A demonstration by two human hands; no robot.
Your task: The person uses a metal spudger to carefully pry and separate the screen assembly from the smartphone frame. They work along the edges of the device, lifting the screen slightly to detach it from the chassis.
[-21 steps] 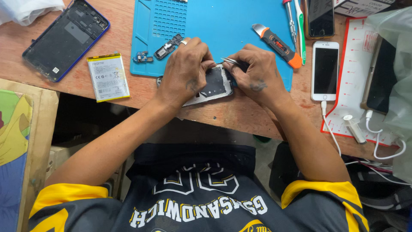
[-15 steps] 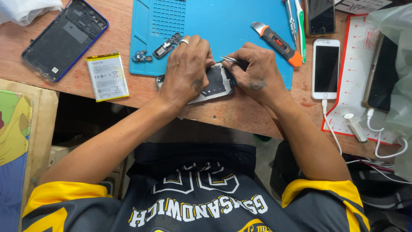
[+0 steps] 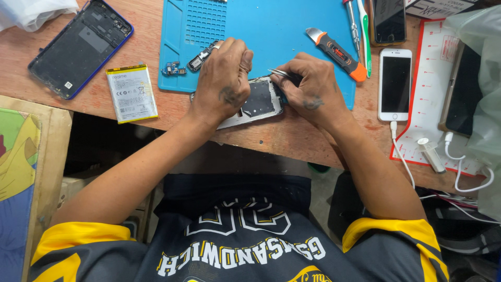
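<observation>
Looking down at my two hands over an opened phone frame that lies at the near edge of the blue mat, half on the wooden counter. Left hand presses on the frame's left part, fingers curled down onto it, so they hold it in place. Right hand has its fingers pinched narrow around metal tweezers; the tips point left toward the frame's top edge, near the left thumb. Whether the tips touch the frame, I cannot tell. On the mat, just left of my left hand: small loose phone parts. An orange-handled blade tool lies right of my right hand. Left on the counter: a battery beside a dark back cover. White phone far right, cable attached.
</observation>
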